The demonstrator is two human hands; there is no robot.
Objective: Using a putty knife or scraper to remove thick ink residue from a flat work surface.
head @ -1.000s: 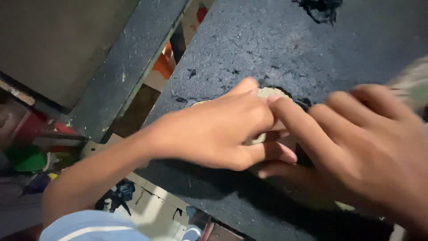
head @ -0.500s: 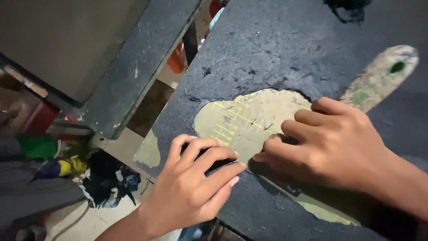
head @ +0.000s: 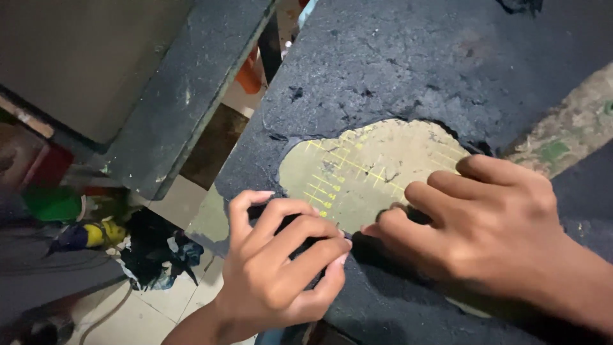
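Observation:
A worn patch of green cutting mat (head: 370, 167) with yellow grid lines shows through the black crusted surface of a worktable (head: 408, 57). My right hand (head: 485, 223) lies palm down on the table, its fingertips pressing at the patch's near edge. My left hand (head: 281, 268) is at the table's near edge just left of it, fingers curled onto the dark surface. What is under those fingers is hidden. The two hands' fingertips almost touch.
A dirty pale-green strip (head: 562, 137) runs off to the right across the table. A dark bench or beam (head: 185, 96) stands to the left across a gap. Below on the tiled floor (head: 147, 306) lie dark rags and a yellow and blue object (head: 89, 233).
A second ago both hands lay together over the patch. My left hand has drawn back to the near edge, uncovering the gridded mat. My right hand stays by the patch.

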